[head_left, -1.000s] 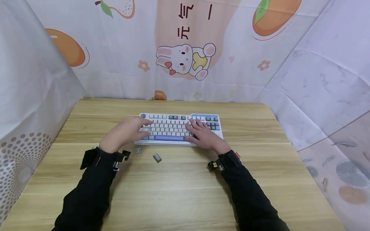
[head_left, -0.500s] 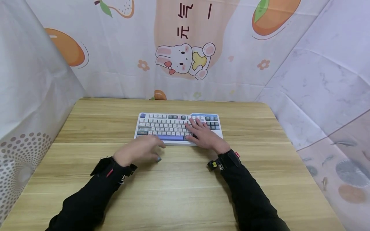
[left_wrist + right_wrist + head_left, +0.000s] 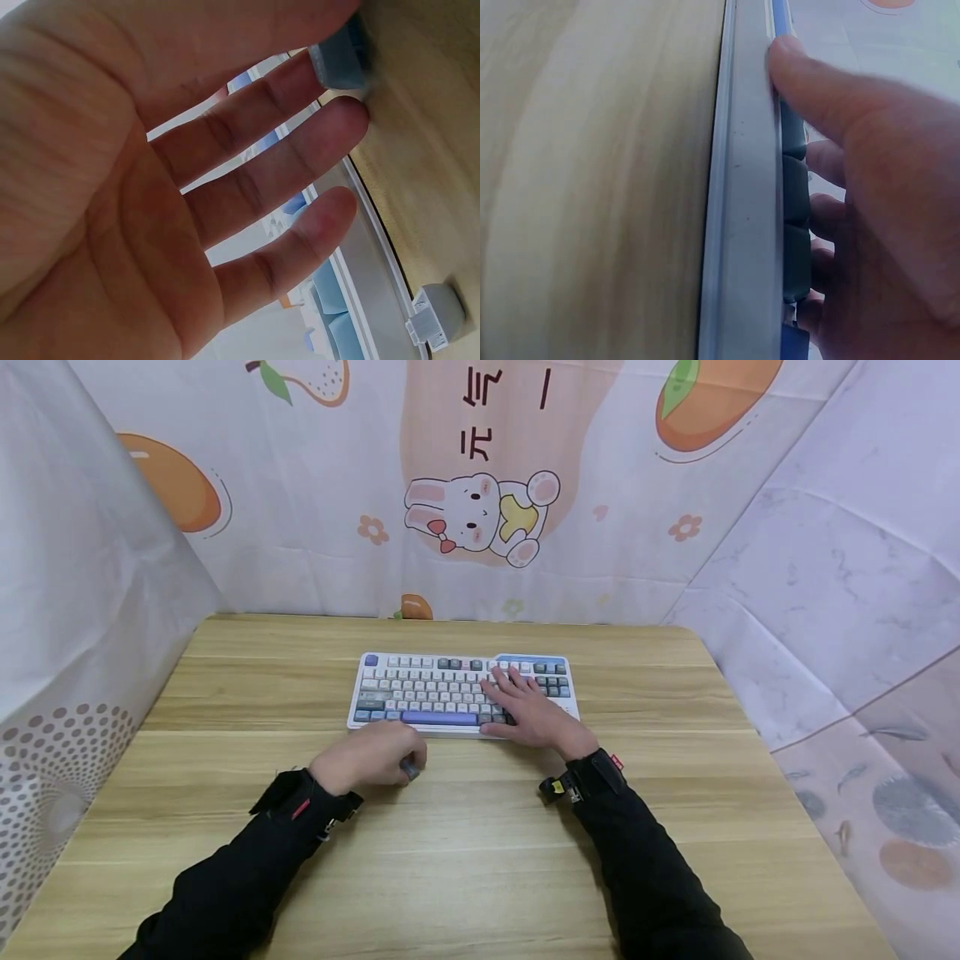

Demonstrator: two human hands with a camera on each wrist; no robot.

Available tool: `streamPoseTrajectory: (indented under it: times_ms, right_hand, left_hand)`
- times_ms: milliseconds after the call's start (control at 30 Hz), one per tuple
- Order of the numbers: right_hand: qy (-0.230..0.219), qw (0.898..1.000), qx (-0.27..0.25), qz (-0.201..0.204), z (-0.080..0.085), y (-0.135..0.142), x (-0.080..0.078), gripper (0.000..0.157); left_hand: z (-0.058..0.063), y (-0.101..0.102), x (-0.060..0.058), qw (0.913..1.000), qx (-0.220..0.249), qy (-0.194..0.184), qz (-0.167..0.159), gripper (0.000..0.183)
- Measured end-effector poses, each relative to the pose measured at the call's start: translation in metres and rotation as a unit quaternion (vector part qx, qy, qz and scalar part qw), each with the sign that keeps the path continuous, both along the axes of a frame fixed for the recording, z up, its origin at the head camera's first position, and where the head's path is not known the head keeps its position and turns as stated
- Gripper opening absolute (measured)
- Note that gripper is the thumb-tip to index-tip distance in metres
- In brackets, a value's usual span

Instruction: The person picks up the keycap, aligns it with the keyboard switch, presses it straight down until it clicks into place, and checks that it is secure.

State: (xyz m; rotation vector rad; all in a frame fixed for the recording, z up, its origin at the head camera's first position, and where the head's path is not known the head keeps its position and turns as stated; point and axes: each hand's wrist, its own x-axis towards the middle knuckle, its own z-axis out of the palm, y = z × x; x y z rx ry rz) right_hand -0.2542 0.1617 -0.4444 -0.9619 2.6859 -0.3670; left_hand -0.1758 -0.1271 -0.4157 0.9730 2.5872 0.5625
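Note:
A white keyboard (image 3: 442, 730) with white, grey and blue keys and a purple space bar lies on the table. In front of its lower left edge, my left hand (image 3: 367, 755) pinches a loose grey keycap (image 3: 409, 768) between thumb and index finger, low over the wood. The left wrist view shows this grey keycap (image 3: 341, 60) at the fingertips, the other fingers extended. A second loose keycap (image 3: 439, 319) lies on its side by the keyboard's edge; the left hand hides it in the head view. My right hand (image 3: 532, 714) rests spread on the keyboard's right part, thumb near the front edge.
The wood-grain table (image 3: 480, 860) extends around the keyboard on all sides. A printed cloth (image 3: 300, 568) hangs behind the table's back edge, and further cloths hang at the left and right.
My left hand has left the keyboard's left side, come down toward the front and right, and taken hold of the grey keycap on the table. My right hand has stayed in place.

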Motion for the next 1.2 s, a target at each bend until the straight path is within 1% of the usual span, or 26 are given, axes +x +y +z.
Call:
streamPoseTrajectory:
  times_ms: [167, 300, 467, 633, 733, 933, 1033, 1200]
  right_hand:
    - [-0.006, 1.000, -0.004, -0.003, 0.000, 0.000, 0.000, 0.080]
    - [-0.007, 1.000, -0.010, -0.002, 0.000, 0.001, 0.000, 0.079]
    - [-0.006, 1.000, -0.019, 0.007, 0.000, 0.003, -0.002, 0.078]
    - [-0.008, 1.000, -0.025, 0.009, 0.002, 0.004, -0.001, 0.078]
    - [-0.009, 0.999, -0.030, 0.008, 0.001, 0.004, -0.001, 0.078]
    - [-0.011, 0.999, -0.037, 0.005, 0.001, 0.005, -0.001, 0.078]
    - [-0.013, 0.999, -0.036, 0.006, 0.002, 0.004, -0.001, 0.078]
    - [-0.015, 0.999, -0.038, 0.005, 0.003, 0.003, 0.000, 0.078]
  left_hand:
    - [0.000, 0.002, 0.000, 0.9995, -0.015, -0.019, 0.021, 0.016]
    - [-0.001, 0.002, -0.002, 0.9992, -0.019, -0.023, 0.027, 0.010]
    - [0.000, 0.003, -0.002, 0.9994, -0.023, -0.014, 0.022, 0.007]
    - [0.002, 0.003, -0.003, 0.9994, -0.023, -0.011, 0.022, 0.006]
    - [0.002, 0.001, -0.004, 0.9997, -0.015, -0.006, 0.017, 0.006]
    - [0.005, -0.004, -0.006, 0.9998, 0.005, -0.013, 0.017, 0.007]
    - [0.007, -0.007, -0.008, 0.9998, 0.012, -0.009, 0.012, 0.008]
    - [0.010, -0.014, -0.011, 0.9996, 0.016, 0.008, 0.024, 0.003]
